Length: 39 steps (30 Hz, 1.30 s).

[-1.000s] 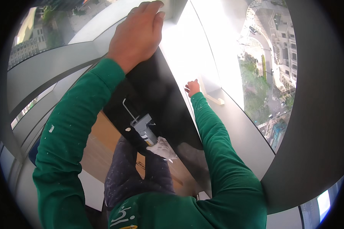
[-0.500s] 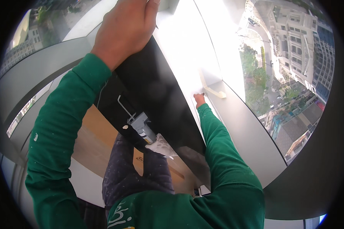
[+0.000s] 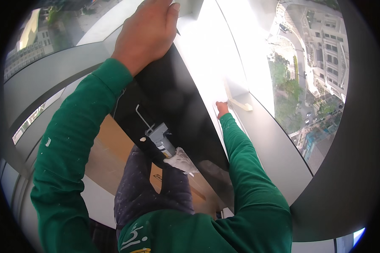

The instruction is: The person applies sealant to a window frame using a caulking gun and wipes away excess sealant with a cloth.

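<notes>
My left hand is raised close in front of me, above the far end of a glossy black panel. Its thumb shows at the side, but its fingertips are cut off or hidden. With the arm stretched forward, my right hand is at the bright white ledge along the panel's right edge. Its fingers look curled in; anything within them is too small to make out. Beside it, a strip of cream masking tape hangs loose. On the black panel lies a grey caulking gun with a bent rod, touching a crumpled white cloth.
Right of the ledge runs a grey window sill, with glass looking down on a street and buildings. A dark curved surface stands at the far right. Below the panel, brown cardboard covers the floor around my legs.
The whole view has shifted slightly, so most things sit a little further right and lower. Both hands keep nearly the same places on the panel and ledge.
</notes>
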Tool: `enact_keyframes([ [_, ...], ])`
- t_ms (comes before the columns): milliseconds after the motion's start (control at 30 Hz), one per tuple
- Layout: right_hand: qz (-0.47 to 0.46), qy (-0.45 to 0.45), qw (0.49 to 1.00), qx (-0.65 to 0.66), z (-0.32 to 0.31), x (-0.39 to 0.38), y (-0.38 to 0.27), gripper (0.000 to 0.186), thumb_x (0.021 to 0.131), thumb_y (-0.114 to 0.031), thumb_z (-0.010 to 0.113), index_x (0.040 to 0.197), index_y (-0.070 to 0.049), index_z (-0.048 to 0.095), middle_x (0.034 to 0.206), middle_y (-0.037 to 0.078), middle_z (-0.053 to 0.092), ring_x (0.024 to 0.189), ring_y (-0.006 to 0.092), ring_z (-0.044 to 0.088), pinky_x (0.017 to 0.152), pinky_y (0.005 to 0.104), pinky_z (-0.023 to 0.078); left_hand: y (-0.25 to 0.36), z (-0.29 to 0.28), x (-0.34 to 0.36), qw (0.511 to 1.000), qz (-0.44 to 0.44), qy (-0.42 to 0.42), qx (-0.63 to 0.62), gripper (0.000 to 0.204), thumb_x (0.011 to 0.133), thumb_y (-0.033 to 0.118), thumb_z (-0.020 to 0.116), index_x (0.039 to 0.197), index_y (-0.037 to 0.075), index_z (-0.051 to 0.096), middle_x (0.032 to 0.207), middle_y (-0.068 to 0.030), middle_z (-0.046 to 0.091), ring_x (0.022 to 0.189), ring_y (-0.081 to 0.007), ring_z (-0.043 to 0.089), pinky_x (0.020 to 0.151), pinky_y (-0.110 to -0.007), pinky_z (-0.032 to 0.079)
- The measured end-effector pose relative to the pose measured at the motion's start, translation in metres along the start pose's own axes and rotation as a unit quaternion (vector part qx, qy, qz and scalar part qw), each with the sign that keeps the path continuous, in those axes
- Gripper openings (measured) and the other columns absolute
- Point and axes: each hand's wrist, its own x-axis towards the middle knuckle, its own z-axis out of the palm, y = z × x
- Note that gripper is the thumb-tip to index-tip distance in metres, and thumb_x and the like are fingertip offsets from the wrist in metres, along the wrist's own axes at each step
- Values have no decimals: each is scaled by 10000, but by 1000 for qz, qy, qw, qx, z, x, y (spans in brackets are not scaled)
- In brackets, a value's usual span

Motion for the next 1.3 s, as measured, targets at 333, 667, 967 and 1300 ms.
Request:
enact_keyframes([
  [333,-65,73,994,-51,-47,21,-22,297,733,-27,725,1011,-95,650,937,120,705,1049,277,698,1171,675,303,-17,11,-5,999,-10,13,33,302,1047,207,471,1299,82,582,1201,-148,672,1080,-374,643,955,-476,518],
  [667,166,179,859,449,-176,65,-70,763,960,-121,539,1644,-40,211,1193,122,685,922,213,670,843,336,540,-22,2,-8,998,-30,-55,18,174,984,150,489,1073,58,606,1040,-148,703,1006,-382,661,874,-489,530],
  [967,157,87,750,636,-315,-20,-115,709,992,-90,489,1649,-64,223,1290,139,665,1050,234,676,876,375,565,-21,-17,-9,991,44,-57,-112,153,931,125,504,921,34,627,932,-152,663,908,-370,633,825,-452,514],
  [1300,176,128,671,709,-284,-85,-88,705,1018,-142,534,1646,-61,225,1256,136,661,1021,227,672,849,359,576,-30,-12,-4,982,-5,-14,-186,188,961,136,465,970,28,619,1001,-174,657,966,-403,613,859,-478,496],
])
